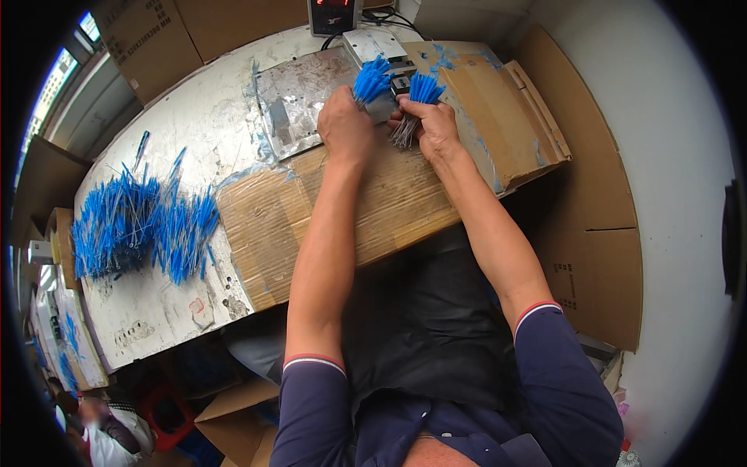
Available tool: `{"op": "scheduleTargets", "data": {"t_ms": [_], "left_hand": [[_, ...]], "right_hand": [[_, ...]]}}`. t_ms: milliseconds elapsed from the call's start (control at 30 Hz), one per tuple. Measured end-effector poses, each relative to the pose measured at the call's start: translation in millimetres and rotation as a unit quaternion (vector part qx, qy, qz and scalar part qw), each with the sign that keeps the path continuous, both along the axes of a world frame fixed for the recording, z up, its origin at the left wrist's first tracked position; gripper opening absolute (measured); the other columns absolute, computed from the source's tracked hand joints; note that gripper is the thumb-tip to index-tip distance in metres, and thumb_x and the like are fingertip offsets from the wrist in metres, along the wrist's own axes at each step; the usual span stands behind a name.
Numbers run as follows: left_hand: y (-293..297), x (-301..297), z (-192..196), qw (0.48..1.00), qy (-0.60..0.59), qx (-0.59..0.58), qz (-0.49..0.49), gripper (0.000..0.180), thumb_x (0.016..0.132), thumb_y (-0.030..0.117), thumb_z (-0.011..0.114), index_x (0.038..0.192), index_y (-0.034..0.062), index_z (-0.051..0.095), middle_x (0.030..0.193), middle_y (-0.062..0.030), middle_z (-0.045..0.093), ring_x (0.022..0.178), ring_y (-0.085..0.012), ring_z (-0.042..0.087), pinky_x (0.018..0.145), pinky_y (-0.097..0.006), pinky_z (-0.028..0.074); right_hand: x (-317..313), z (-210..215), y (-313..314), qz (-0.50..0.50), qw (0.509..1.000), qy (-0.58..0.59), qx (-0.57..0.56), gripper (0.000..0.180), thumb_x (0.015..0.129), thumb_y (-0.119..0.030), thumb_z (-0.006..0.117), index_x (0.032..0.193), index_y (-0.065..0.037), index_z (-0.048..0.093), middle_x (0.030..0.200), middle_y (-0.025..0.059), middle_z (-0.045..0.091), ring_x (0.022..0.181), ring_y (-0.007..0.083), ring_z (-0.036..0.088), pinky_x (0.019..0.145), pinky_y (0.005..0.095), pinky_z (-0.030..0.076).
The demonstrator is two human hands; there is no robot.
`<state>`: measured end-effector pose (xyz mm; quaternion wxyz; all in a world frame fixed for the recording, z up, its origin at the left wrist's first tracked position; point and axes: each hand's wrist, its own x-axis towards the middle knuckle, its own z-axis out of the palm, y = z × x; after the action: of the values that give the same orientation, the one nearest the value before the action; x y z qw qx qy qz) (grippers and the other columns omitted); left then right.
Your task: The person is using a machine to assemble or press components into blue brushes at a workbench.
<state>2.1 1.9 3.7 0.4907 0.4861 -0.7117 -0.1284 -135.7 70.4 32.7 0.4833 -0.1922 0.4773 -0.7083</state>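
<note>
My left hand (342, 121) is closed round a bundle of blue-ended wires (373, 76), its blue ends pointing up and away from me. Beside it, my right hand (434, 124) grips a second bundle of blue-ended wires (426, 89), with bare metal wire fanning out below the fingers. A small gap separates the two bundles. Just beyond them stands a small metal machine (375, 45) with a dark block (401, 82) at its near end. Both hands are above the far edge of a flat cardboard sheet (334, 206).
A big heap of blue-ended wires (117, 222) lies left on the worn white table (226, 93), with a smaller pile (185, 233) beside it. A metal plate (299, 101) lies near my left hand. A cardboard box (498, 117) stands right. A black display box (333, 17) stands behind.
</note>
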Motion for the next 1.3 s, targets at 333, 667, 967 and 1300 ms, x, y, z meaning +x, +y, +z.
{"op": "scheduleTargets", "data": {"t_ms": [333, 667, 967, 1300], "left_hand": [[0, 0, -1, 1.0, -0.024, 0.002, -0.007, 0.017, 0.083, 0.006, 0.065, 0.1, 0.0044, 0.067, 0.092, -0.0178, 0.07, 0.089, -0.0391, 0.067, 0.078, -0.049, 0.051], [3, 0, 5, 0.998, -0.059, 0.005, -0.005, 0.019, 0.082, 0.004, 0.064, 0.1, 0.0035, 0.066, 0.094, -0.0187, 0.071, 0.092, -0.0386, 0.068, 0.081, -0.049, 0.051], [-1, -2, 9, 0.941, 0.289, 0.115, -0.131, 0.015, 0.091, 0.008, 0.067, 0.105, 0.0054, 0.063, 0.083, -0.019, 0.07, 0.078, -0.0411, 0.069, 0.067, -0.047, 0.052], [-2, -2, 6, 0.976, 0.192, 0.061, -0.076, 0.012, 0.09, 0.008, 0.069, 0.101, 0.0047, 0.063, 0.089, -0.0198, 0.067, 0.083, -0.0433, 0.066, 0.071, -0.048, 0.05]], "right_hand": [[-6, -1, 2, 0.052, 0.997, 0.05, 0.024, 0.015, 0.085, 0.001, 0.076, 0.096, 0.004, 0.068, 0.084, 0.0121, 0.071, 0.071, 0.0241, 0.071, 0.063, 0.0409, 0.064], [-6, 1, 2, 0.043, 0.998, 0.043, 0.007, 0.015, 0.084, 0.0, 0.078, 0.094, 0.003, 0.067, 0.082, 0.0114, 0.069, 0.069, 0.0232, 0.07, 0.061, 0.0393, 0.063], [2, 19, -2, 0.168, 0.954, 0.215, 0.122, 0.023, 0.078, 0.003, 0.081, 0.093, 0.0, 0.064, 0.08, 0.0089, 0.067, 0.061, 0.0179, 0.067, 0.048, 0.03, 0.058], [-1, 9, 6, 0.124, 0.987, 0.089, 0.054, 0.021, 0.08, 0.007, 0.077, 0.093, 0.001, 0.061, 0.079, 0.0114, 0.066, 0.065, 0.0213, 0.07, 0.053, 0.0333, 0.063]]}}
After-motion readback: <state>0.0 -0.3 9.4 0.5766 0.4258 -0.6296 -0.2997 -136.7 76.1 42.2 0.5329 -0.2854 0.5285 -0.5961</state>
